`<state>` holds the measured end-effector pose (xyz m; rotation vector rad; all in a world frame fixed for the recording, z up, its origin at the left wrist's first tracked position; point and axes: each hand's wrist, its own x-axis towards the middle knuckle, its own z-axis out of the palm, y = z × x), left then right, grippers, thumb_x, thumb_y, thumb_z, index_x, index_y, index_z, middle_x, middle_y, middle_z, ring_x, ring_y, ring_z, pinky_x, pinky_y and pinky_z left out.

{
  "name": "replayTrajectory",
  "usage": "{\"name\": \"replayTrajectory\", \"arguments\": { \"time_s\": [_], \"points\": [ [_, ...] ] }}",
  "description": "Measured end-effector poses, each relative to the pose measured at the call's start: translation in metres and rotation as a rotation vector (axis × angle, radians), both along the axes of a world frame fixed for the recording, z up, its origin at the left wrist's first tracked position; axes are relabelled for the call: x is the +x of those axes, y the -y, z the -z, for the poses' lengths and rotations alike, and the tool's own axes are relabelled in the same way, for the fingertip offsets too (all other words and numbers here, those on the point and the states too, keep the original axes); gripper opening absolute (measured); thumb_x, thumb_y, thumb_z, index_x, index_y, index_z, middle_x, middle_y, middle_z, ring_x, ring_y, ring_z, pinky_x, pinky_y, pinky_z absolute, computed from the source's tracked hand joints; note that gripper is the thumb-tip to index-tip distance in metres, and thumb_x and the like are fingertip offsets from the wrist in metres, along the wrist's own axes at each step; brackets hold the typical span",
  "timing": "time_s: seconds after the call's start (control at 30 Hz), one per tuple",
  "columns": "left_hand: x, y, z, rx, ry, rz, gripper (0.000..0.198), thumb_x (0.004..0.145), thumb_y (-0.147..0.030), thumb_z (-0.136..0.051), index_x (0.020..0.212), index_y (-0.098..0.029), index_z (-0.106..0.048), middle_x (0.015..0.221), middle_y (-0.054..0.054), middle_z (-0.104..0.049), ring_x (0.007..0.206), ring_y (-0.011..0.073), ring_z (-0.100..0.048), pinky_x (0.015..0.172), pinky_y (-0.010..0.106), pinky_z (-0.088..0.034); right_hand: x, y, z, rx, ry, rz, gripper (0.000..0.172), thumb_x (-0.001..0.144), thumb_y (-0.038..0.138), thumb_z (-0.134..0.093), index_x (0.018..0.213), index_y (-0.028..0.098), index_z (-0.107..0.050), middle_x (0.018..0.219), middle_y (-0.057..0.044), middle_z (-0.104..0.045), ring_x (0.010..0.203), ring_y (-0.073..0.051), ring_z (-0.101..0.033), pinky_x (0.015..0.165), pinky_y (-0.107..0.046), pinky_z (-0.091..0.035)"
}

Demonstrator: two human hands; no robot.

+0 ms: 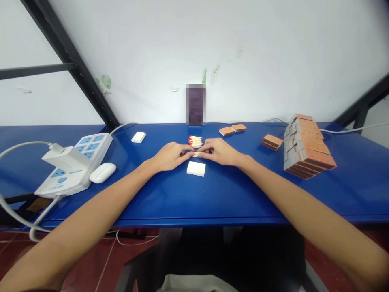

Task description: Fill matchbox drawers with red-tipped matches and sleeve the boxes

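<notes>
At the middle of the blue table, my left hand and my right hand meet over a few matches. Thumb and fingers of each hand pinch one end of these matches. Just behind them lies a pile of red-tipped matches, side by side with the heads to the left. A small white matchbox tray rests in front of my fingers; whether it is face up or face down I cannot tell.
A large stack of matchboxes stands at the right, with a loose matchbox beside it. Two matchboxes lie near the wall. To the left are a white piece, a power strip with a charger, and an earbud case.
</notes>
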<state>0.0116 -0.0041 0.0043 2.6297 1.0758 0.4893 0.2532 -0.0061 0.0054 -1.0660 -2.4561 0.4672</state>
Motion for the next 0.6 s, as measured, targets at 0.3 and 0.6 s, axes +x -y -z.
{"name": "replayTrajectory", "arguments": {
  "time_s": [0.3, 0.6],
  "points": [
    [0.0051, 0.0011, -0.0012, 0.024, 0.004, -0.037, 0.025, 0.096, -0.039, -0.058, 0.101, -0.021, -0.074, 0.059, -0.004, -0.058, 0.053, 0.0123, -0.049, 0.059, 0.026, -0.032, -0.0071, 0.0059, -0.005, 0.026, 0.029, 0.048, 0.019, 0.094, 0.029, -0.066, 0.1, 0.018, -0.081, 0.069, 0.0, -0.058, 0.063, -0.012, -0.045, 0.065, -0.028, -0.03],
    [0.0067, 0.0027, -0.001, 0.085, -0.076, -0.056, 0.031, 0.098, -0.042, -0.054, 0.112, -0.022, -0.074, 0.067, 0.0, -0.066, 0.061, 0.016, -0.058, 0.06, 0.027, -0.034, -0.0063, 0.0053, -0.0066, 0.033, 0.057, -0.006, 0.022, 0.097, 0.027, -0.061, 0.094, 0.017, -0.081, 0.079, -0.004, -0.066, 0.068, -0.014, -0.05, 0.067, -0.027, -0.033]
  ]
}}
